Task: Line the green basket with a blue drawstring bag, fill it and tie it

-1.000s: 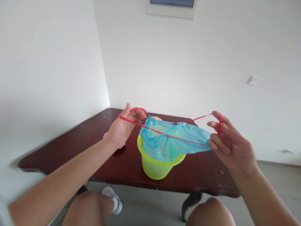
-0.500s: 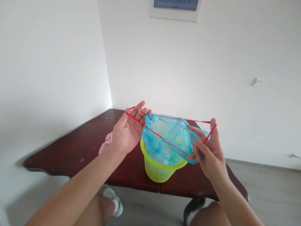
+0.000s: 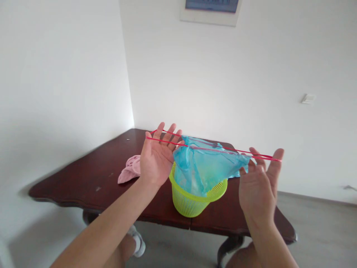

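Note:
A thin blue plastic bag (image 3: 209, 163) with a red drawstring (image 3: 200, 148) is stretched between my hands, its lower part inside a yellow-green plastic basket (image 3: 189, 206). On the left, my left hand (image 3: 157, 160) is palm up with fingers spread, the drawstring looped round its thumb and index finger. My right hand (image 3: 259, 182) pulls the other end of the drawstring taut, hooked on the raised thumb; its other fingers are partly curled beside the bag. The bag's mouth is gathered narrow along the drawstring.
The basket stands near the front edge of a dark red-brown wooden table (image 3: 92, 171). A folded pink cloth (image 3: 129, 169) lies left of it, partly behind my left hand. White walls enclose the table's back and left; a framed picture (image 3: 210, 16) hangs above.
My right hand has moved right and its fingers have come off the bag's rim. The drawstring is pulled longer, and the bag's mouth has narrowed. More of the pink cloth shows.

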{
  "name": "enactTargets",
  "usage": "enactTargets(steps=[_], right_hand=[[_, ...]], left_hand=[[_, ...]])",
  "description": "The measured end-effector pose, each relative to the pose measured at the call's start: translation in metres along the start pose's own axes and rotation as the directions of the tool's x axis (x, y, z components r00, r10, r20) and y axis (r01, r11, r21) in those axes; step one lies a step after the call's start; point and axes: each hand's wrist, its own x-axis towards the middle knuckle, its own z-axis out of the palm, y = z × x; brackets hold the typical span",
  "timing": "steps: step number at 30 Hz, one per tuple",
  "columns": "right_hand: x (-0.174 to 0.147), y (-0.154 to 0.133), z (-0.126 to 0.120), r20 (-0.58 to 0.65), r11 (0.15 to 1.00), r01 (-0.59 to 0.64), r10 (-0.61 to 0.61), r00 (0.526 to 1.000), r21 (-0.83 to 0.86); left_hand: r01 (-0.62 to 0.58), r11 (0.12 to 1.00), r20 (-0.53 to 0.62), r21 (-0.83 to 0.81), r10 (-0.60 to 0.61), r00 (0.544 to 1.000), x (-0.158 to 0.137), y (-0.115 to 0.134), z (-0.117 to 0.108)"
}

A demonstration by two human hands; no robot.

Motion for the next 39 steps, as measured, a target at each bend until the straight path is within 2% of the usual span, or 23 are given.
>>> enactTargets(steps=[4,7,9,11,15,17,19,21,23,24,26,29,31,34,37,38,39], right_hand=[[-0.001,-0.006,0.011,0.091,0.993,0.111,-0.115,0.989,0.041],[0.001,-0.015,0.022,0.081,0.989,0.137,-0.14,0.987,0.049],[0.004,-0.022,0.03,0.055,0.992,0.105,-0.109,0.993,0.071],[0.005,-0.027,0.035,0.071,0.995,0.033,-0.039,0.997,0.093],[0.004,-0.026,0.04,0.26,0.995,-0.096,0.093,0.961,-0.002],[0.002,-0.02,0.039,0.377,0.99,-0.098,0.128,0.917,-0.098],[0.0,-0.013,0.039,0.483,0.98,-0.025,0.119,0.868,-0.195],[-0.003,-0.008,0.04,0.554,0.956,0.098,0.076,0.829,-0.277],[-0.007,-0.008,0.044,0.58,0.92,0.156,0.089,0.81,-0.359],[-0.01,-0.009,0.046,0.581,0.908,0.137,0.132,0.803,-0.396],[-0.016,-0.01,0.053,0.574,0.896,0.023,0.265,0.775,-0.444],[-0.028,-0.005,0.063,0.556,0.887,-0.153,0.398,0.729,-0.435],[-0.036,0.003,0.068,0.528,0.884,-0.201,0.419,0.739,-0.421],[-0.045,0.015,0.07,0.509,0.905,-0.2,0.381,0.772,-0.374],[-0.046,0.019,0.066,0.467,0.936,-0.184,0.313,0.827,-0.301],[-0.045,0.018,0.064,0.439,0.941,-0.179,0.296,0.848,-0.287],[-0.043,0.018,0.061,0.41,0.943,-0.177,0.284,0.867,-0.281]], left_hand=[[0.119,0.991,0.009,-0.063,-0.118,0.993,-0.009,-0.002,0.012],[0.241,0.969,-0.035,-0.062,-0.244,0.969,-0.008,-0.002,0.014],[0.324,0.944,-0.072,-0.058,-0.328,0.942,-0.005,-0.002,0.013],[0.356,0.933,-0.102,-0.062,-0.36,0.927,-0.002,0.0,0.012],[0.297,0.953,-0.102,-0.066,-0.302,0.948,0.001,0.006,0.011],[0.275,0.961,-0.017,-0.02,-0.275,0.961,0.0,0.009,0.013],[0.267,0.959,0.132,0.093,-0.278,0.952,-0.001,0.011,0.016],[0.256,0.929,0.291,0.269,-0.332,0.897,-0.003,0.011,0.019],[0.199,0.863,0.422,0.463,-0.413,0.807,-0.008,0.011,0.023],[0.144,0.825,0.466,0.546,-0.442,0.766,-0.012,0.012,0.025],[0.012,0.764,0.526,0.645,-0.456,0.717,-0.019,0.014,0.029],[-0.113,0.755,0.585,0.646,-0.394,0.709,-0.026,0.015,0.037],[-0.131,0.802,0.617,0.582,-0.332,0.713,-0.024,0.015,0.042],[-0.118,0.881,0.63,0.459,-0.228,0.742,-0.014,0.013,0.044],[-0.143,0.883,0.629,0.447,-0.196,0.752,-0.002,0.011,0.033],[-0.158,0.874,0.608,0.46,-0.18,0.773,0.001,0.01,0.026],[-0.169,0.872,0.563,0.46,-0.139,0.815,0.003,0.008,0.018]])
